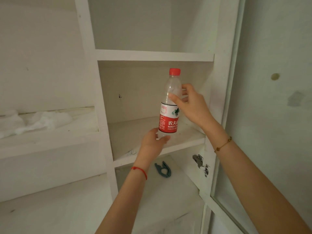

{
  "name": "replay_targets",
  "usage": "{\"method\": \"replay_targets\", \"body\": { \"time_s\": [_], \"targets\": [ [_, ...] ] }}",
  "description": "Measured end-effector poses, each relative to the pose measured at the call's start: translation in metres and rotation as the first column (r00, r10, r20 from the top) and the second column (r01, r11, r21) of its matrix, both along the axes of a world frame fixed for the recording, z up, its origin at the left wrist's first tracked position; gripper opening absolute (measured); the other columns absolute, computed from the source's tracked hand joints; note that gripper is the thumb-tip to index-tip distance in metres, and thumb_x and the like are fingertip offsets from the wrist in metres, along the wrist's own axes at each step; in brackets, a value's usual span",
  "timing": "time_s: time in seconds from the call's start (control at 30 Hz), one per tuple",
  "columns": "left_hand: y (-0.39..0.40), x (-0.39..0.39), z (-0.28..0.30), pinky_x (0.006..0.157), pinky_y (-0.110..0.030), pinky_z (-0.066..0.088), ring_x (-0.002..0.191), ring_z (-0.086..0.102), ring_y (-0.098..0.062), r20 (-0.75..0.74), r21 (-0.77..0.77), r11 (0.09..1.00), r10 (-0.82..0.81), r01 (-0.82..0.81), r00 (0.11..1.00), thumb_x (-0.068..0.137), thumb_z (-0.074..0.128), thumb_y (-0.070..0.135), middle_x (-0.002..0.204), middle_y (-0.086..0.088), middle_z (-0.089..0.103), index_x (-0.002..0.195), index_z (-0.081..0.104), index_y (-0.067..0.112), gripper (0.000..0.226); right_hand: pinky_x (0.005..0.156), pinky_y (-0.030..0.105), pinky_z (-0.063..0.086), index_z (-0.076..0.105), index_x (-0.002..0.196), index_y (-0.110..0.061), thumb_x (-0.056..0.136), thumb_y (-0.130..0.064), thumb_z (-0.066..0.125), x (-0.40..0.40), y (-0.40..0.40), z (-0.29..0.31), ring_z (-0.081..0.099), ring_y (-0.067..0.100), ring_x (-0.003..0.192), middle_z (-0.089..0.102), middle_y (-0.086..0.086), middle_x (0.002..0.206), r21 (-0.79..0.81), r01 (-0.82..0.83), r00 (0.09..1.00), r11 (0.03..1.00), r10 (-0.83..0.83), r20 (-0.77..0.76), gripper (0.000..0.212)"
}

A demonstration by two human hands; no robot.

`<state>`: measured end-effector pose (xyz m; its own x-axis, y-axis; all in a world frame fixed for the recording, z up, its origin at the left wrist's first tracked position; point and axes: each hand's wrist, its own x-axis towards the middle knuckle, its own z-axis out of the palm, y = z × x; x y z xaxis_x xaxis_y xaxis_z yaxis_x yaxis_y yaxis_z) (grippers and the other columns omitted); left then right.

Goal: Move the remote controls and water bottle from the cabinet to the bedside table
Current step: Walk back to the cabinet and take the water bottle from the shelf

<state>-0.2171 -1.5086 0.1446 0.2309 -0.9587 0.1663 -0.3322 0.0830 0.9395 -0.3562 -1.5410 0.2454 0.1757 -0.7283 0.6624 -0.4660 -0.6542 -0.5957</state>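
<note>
Forearms are reaching in from 6 o'clock. Left hand (152, 143) is cupping the base of the water bottle (169, 105); right hand (190, 105) is pinching its clear upper body between thumb and fingers. Bottle is standing upright at the front of the cabinet's (101, 115) middle shelf (135, 130), centre frame. Green clip (163, 169) is lying 1 shelf below, at 6 o'clock of the bottle. No remotes showing. Judgement: bottle pickup in hand; next is lifting clear and carrying to the bedside table, out of view.

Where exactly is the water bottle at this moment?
In the head view the water bottle stands upright at centre, at the front of the cabinet's middle shelf, held by both hands: the left hand at its base, the right hand on its upper body.
</note>
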Motion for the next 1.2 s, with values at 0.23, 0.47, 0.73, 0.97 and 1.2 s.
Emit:
{"method": "replay_targets", "body": {
  "time_s": [0.23,0.47,0.73,0.97,1.2],
  "targets": [
    [0.051,0.012,-0.008,0.080,-0.022,0.059,0.095,0.068,-0.028,-0.363,-0.024,0.988,-0.148,0.150,0.920,0.089,0.062,-0.006,0.117,-0.022,0.067,0.130,0.055,-0.003,0.041,0.070,-0.005,0.040,0.046,0.129,-0.011,0.097,-0.038,0.050,0.009,0.042,-0.014,0.057,0.006,0.094,0.060,0.002,0.126,-0.072,-0.056,0.998,0.996,0.056,0.000,0.042],
    [0.090,0.039,-0.033,0.092,-0.030,0.056,0.111,0.067,-0.033,-0.415,0.008,0.972,-0.211,0.236,0.885,0.087,0.063,-0.007,0.120,-0.022,0.068,0.127,0.059,-0.003,0.041,0.076,-0.001,0.044,0.047,0.129,-0.012,0.095,-0.037,0.054,0.028,0.077,-0.040,0.059,0.007,0.099,0.060,-0.001,0.125,-0.041,-0.113,0.993,0.993,0.115,0.029,0.042],
    [0.133,0.063,-0.064,0.091,-0.028,0.057,0.105,0.070,-0.026,-0.424,0.043,0.957,-0.241,0.285,0.873,0.085,0.065,-0.005,0.115,-0.016,0.072,0.113,0.067,0.011,0.032,0.083,0.003,0.046,0.049,0.131,-0.015,0.094,-0.035,0.057,0.043,0.114,-0.079,0.063,0.011,0.107,0.061,0.000,0.127,0.034,-0.155,0.984,0.987,0.151,0.092,0.042],
    [0.168,0.076,-0.100,0.093,-0.029,0.056,0.108,0.069,-0.028,-0.472,0.096,0.955,-0.204,0.281,0.857,0.086,0.064,-0.006,0.118,-0.017,0.071,0.128,0.060,0.003,0.043,0.086,0.008,0.049,0.051,0.129,-0.015,0.094,-0.029,0.059,0.053,0.146,-0.113,0.066,0.010,0.105,0.062,-0.004,0.123,0.111,-0.207,0.974,0.972,0.195,0.116,0.039],
    [0.210,0.088,-0.138,0.098,-0.033,0.053,0.109,0.069,-0.025,-0.463,0.151,0.958,-0.150,0.245,0.874,0.086,0.067,0.000,0.121,-0.013,0.070,0.128,0.060,0.005,0.044,0.088,0.013,0.051,0.053,0.129,-0.015,0.092,-0.031,0.060,0.064,0.174,-0.143,0.065,0.010,0.107,0.062,-0.006,0.119,0.171,-0.274,0.961,0.946,0.262,0.090,0.041]
  ]
}}
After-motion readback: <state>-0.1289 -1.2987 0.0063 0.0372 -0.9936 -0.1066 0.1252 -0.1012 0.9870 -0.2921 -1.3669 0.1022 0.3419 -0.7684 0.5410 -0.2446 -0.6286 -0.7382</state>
